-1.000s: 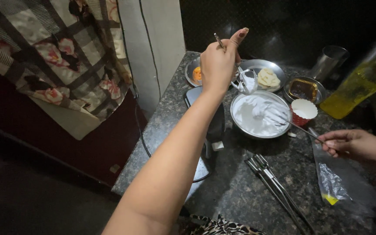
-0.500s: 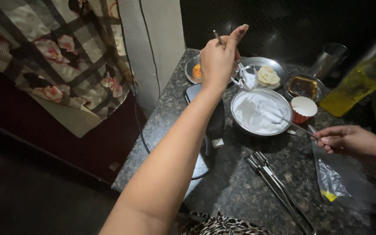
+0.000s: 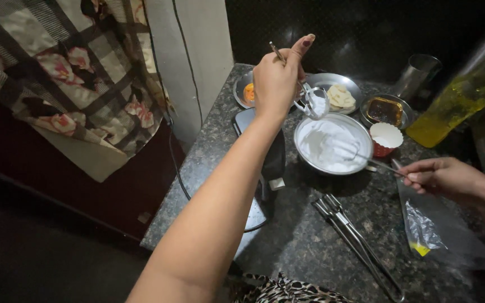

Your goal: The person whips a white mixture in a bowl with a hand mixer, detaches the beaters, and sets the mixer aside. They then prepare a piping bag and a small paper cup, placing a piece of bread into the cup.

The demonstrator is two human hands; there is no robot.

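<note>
left hand [image 3: 277, 78] still raised, whisk [image 3: 309, 101] lifted

— Where can I pass? 
— I see bare counter [image 3: 310, 235] before the bowl [image 3: 334, 145]. 
— Obstacles? 
— Tongs [image 3: 360, 249] lie right; cup [image 3: 385, 139], plates [image 3: 332, 90] and bottle [image 3: 456, 104] crowd behind.

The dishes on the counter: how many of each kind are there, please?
Round steel plates or small dishes: 3 (with orange item, with pale slices, with brown contents)
Steel bowl with white cream: 1
Red paper cup: 1
Steel tumbler: 1
Total: 6
</note>
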